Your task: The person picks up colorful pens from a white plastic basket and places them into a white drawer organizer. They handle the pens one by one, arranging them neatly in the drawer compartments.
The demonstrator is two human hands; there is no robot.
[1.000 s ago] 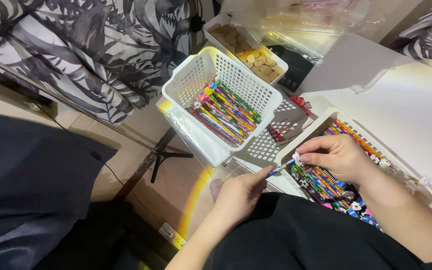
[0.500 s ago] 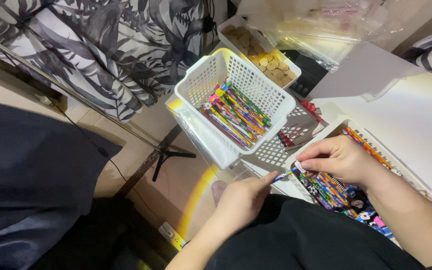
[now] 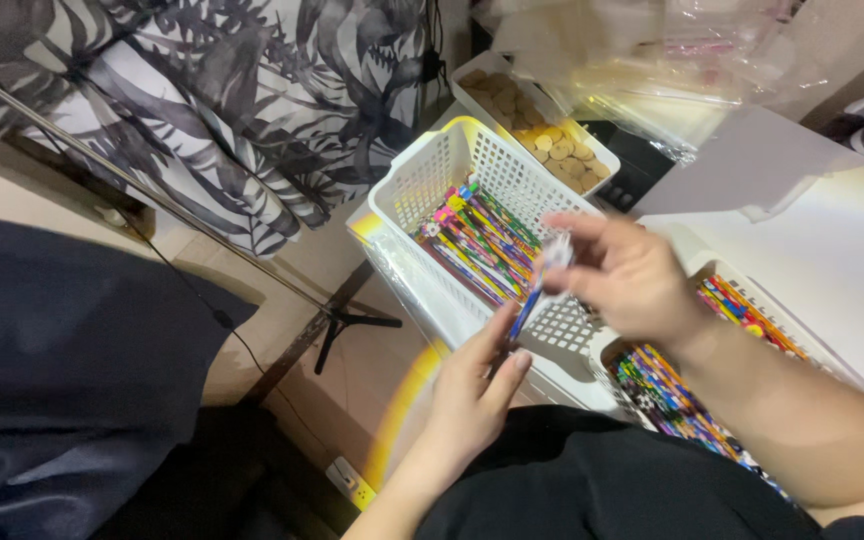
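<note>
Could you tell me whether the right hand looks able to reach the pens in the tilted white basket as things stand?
Probably yes: the right hand hovers just beside the basket, whose open top leaves the pens uncovered, though the hand already holds a pen.

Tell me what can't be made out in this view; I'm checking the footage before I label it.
- Pen held by both hands: motion blur smears its top end near the right hand; the left hand covers its lower tip.
- Second basket of pens: the right forearm hides most of it.
- Tray of round brown pieces: too small to tell what they are.
- Clear plastic bags: cut off by the top edge.
</note>
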